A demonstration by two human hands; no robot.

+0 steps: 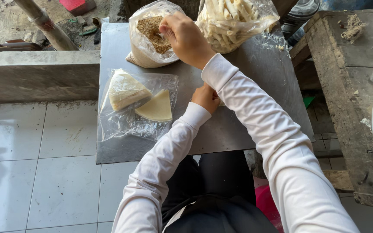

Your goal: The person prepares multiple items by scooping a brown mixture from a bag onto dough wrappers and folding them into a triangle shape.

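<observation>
Grey metal table (238, 129): it held everything we worked with, set on a white tiled floor (35, 172) beside a low concrete ledge (35, 73).
Crumb bag: a clear plastic bag of brown, coarse crumb filling (150, 41) stood open at the far edge of the table, slumped a little toward us.
Right hand (186, 39): we reached it into the mouth of the crumb bag, fingers drawn together in a pinch on the filling; how much they held we could not tell.
Left hand (206, 98): it lay on the table near us, partly hidden under our right sleeve, fingers curled; whether they gripped anything we could not tell.
Wrappers: pale, triangular, thin pastry sheets (141, 101) lay in two stacks on a flattened clear plastic bag, just left of the left hand.
Rolls: a second clear bag of pale, stick-shaped rolls (232, 19) stood just right of the crumb bag.
Handling: we judged the filling light, loose and prone to spill, best taken in a small fingertip pinch; the sheets looked soft and easily torn, best lifted at a corner.
</observation>
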